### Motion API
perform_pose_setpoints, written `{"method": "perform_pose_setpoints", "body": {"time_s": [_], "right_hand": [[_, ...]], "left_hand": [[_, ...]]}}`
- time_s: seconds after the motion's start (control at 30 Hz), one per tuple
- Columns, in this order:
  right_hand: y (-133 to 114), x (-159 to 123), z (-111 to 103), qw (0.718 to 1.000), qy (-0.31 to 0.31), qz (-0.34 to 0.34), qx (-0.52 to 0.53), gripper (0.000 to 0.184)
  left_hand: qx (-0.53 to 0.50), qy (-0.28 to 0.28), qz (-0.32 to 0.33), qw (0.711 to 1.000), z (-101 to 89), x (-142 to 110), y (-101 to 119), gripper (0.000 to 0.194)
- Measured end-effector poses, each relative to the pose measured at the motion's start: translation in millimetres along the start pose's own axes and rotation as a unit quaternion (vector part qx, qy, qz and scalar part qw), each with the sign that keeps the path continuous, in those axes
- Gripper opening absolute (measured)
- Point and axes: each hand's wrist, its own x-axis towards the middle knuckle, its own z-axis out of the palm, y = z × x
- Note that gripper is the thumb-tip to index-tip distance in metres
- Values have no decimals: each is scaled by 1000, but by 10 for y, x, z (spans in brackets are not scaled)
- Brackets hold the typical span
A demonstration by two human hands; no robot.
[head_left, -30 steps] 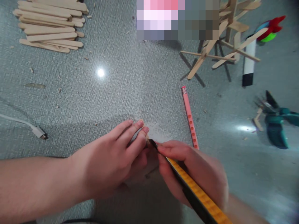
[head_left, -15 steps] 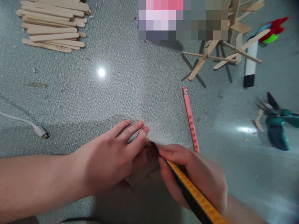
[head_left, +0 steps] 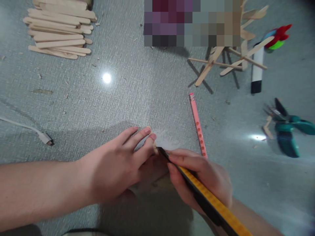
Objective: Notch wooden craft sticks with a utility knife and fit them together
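Observation:
My left hand (head_left: 120,164) lies over a wooden craft stick (head_left: 155,149) and presses it down with the fingertips. Only the stick's rounded end and a short stretch beside the fingers show; the rest is hidden. My right hand (head_left: 199,175) is closed around a yellow and black utility knife (head_left: 209,196), held slanted like a pen. The knife's dark tip meets the stick just right of my left fingers. Pale dust (head_left: 168,140) is spread on the table beyond the tip.
Stacked craft sticks (head_left: 60,32) lie at the upper left. A white cable (head_left: 44,137) comes in at left. Right of centre are a pink pencil (head_left: 197,126), a built craft-stick frame (head_left: 211,62), a white marker-like object (head_left: 257,70), a red toy-like object (head_left: 280,34) and green-handled pliers (head_left: 286,131).
The view has shifted slightly, so the objects at right appear further left. The knife and right hand have tilted a little; both hands stay at the same stick.

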Motion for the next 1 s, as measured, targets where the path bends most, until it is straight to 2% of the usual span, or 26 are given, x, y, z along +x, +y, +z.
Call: {"method": "perform_pose_setpoints", "body": {"time_s": [0.17, 0.37, 0.77, 1.0], "right_hand": [[-11, 1, 7, 1000, -5, -4, 6, 34], [-52, 8, 16, 999, -16, 16, 34, 21], [-113, 13, 11, 998, -28, 40, 47, 21], [-25, -28, 30, 999, 4, 14, 39, 26]], "left_hand": [[8, 0, 8, 1000, -11, 1, -25, 100], [7, 3, 5, 1000, 1, -9, -27, 100], [-14, 27, 15, 999, -18, -13, -81, 92], [-15, 19, 21, 999, 15, -23, -79, 97]]}}
